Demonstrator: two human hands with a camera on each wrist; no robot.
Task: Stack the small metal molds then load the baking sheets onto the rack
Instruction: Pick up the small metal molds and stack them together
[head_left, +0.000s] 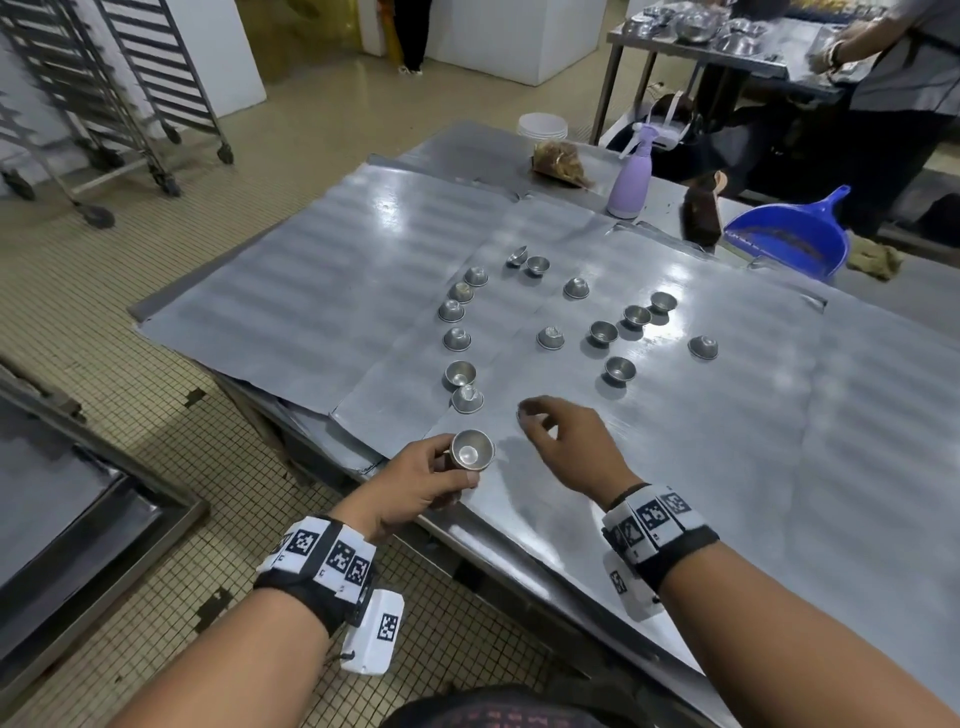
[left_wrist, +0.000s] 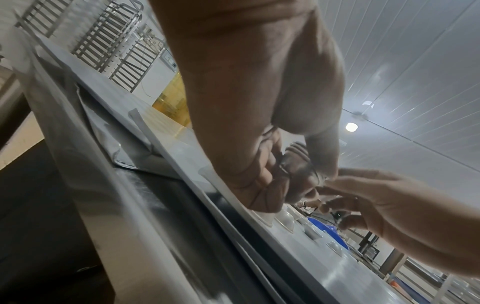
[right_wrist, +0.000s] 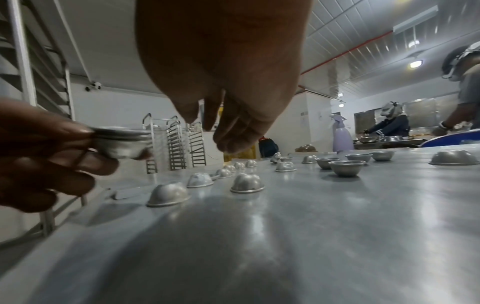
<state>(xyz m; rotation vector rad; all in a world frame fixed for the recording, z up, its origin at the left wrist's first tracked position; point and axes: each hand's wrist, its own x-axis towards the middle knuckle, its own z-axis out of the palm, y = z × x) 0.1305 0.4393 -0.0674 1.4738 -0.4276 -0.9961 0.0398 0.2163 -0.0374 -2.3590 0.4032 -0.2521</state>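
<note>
Steel counter (head_left: 597, 551) covered by flat baking sheets (head_left: 322, 291) laid side by side, edges overlapping. Small metal molds (head_left: 550, 338) scattered across the middle sheets: some upright, some inverted, one column along the left, a loose cluster to the right.

Left hand (head_left: 415, 483) holds a short nested stack of molds (head_left: 471, 450) at the counter's near edge, fingers curled round it, rims up; right wrist view shows several rims in the stack. Right hand (head_left: 566, 447) hovers just beside it above the sheet, fingers loosely bent, nothing held.

Far end of the counter: lilac spray bottle (head_left: 630, 176), blue dustpan (head_left: 789, 234), brown brush (head_left: 701, 213), white bowls (head_left: 542, 126).

Room: beige small-tile floor, white walls, panelled ceiling. Wheeled tray racks (head_left: 124, 88) stand well apart at the far left. Another person (head_left: 904, 78) works at a second counter with steel bowls.

No readable writing; only square coded markers on the wrist bands (head_left: 322, 556).
</note>
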